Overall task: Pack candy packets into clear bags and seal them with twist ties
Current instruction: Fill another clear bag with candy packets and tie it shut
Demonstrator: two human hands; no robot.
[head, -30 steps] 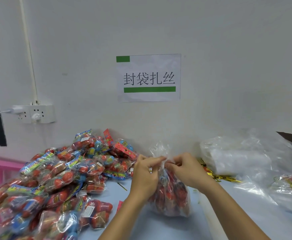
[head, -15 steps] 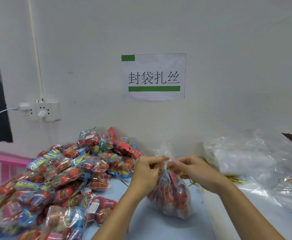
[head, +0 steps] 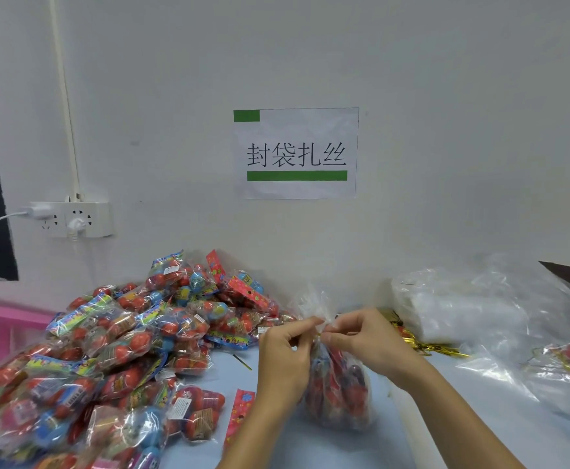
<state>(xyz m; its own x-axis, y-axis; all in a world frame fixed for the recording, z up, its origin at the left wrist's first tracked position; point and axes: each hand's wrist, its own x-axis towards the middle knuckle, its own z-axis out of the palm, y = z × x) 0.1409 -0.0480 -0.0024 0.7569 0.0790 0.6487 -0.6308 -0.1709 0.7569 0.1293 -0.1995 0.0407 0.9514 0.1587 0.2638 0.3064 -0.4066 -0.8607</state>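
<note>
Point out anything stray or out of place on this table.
One loose gold twist tie lies alone on the blue table, apart from the gold bundle at right. A red header card also lies loose by the left hand.

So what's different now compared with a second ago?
Little. Both hands stayed at the neck of the filled clear bag; the left hand and right hand now pinch a gold twist tie there, the fingertips drawn together. The candy pile and spare ties lie as before.
</note>
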